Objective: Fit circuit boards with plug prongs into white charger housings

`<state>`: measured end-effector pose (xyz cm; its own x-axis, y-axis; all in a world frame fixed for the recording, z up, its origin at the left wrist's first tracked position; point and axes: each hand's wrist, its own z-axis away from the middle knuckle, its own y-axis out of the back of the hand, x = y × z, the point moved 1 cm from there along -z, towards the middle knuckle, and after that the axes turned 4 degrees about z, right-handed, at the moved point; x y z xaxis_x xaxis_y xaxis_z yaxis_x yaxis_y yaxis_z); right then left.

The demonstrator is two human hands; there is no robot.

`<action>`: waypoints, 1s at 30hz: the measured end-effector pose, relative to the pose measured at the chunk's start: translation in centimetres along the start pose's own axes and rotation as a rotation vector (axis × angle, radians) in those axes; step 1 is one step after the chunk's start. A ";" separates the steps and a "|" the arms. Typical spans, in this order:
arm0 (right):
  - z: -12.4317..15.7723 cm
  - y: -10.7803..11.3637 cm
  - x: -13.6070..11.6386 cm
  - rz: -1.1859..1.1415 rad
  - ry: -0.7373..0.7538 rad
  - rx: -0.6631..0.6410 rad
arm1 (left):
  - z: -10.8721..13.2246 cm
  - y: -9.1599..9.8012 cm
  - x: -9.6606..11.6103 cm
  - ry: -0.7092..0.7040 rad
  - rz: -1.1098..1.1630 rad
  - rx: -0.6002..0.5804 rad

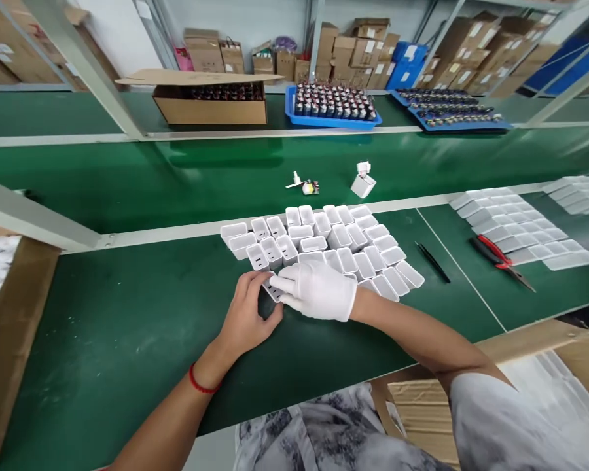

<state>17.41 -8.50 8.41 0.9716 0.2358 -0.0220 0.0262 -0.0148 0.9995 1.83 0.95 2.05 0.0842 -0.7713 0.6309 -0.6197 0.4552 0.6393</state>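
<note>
While both hands meet at the near left corner of the cluster of housings, one white housing sits between them, touching both. It lies just beyond the bare left hand, at its fingertips, and directly under the leftward-pointing fingers of the gloved right hand. The left hand is nearer to it and holds it: thumb and fingers are curled narrowly round its near end. Its long axis seems to run away from the person and slightly to the right, slotted face turned up, though the glove covers most of it. The right hand lies low and fairly flat across the front row, fingers together. Whether they pinch the housing or only press on it I cannot tell. The piece rests on the green bench, just beside its neighbours. Black tweezers and red-handled cutters lie well apart to the right.
</note>
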 end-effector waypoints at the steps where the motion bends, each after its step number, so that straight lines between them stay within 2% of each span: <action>1: -0.1 -0.3 0.1 -0.012 0.000 0.007 | 0.0 0.0 0.1 0.009 0.003 -0.008; 6: 0.0 -1.0 0.1 -0.047 0.001 0.033 | 0.1 -0.1 -0.1 0.072 0.013 -0.056; 10: 0.7 0.0 0.3 -0.049 0.033 0.009 | 0.0 0.2 -0.3 0.071 0.055 -0.059; 13: 1.2 1.2 0.9 0.024 -0.084 0.000 | -0.1 0.6 -0.3 0.046 0.084 -0.061; 15: 1.4 1.7 1.3 0.078 -0.174 -0.052 | -0.1 0.7 -0.3 0.056 0.086 -0.069; 17: 1.4 1.6 1.4 0.113 -0.203 -0.132 | -0.1 0.7 -0.4 0.072 0.084 -0.077; 24: 1.1 0.3 1.1 0.132 -0.134 -0.309 | -0.1 0.6 -0.5 0.069 0.103 -0.082; 27: 1.0 -0.2 1.0 0.128 -0.113 -0.284 | -0.1 0.6 -0.5 0.064 0.131 -0.081; 30: 1.0 -0.7 0.9 0.120 -0.088 -0.203 | 0.0 0.6 -0.4 0.071 0.174 -0.109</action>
<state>18.50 -9.22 7.66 0.9819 0.1585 0.1040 -0.1294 0.1599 0.9786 1.37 1.55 2.17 0.0403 -0.6454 0.7628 -0.5418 0.6273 0.5594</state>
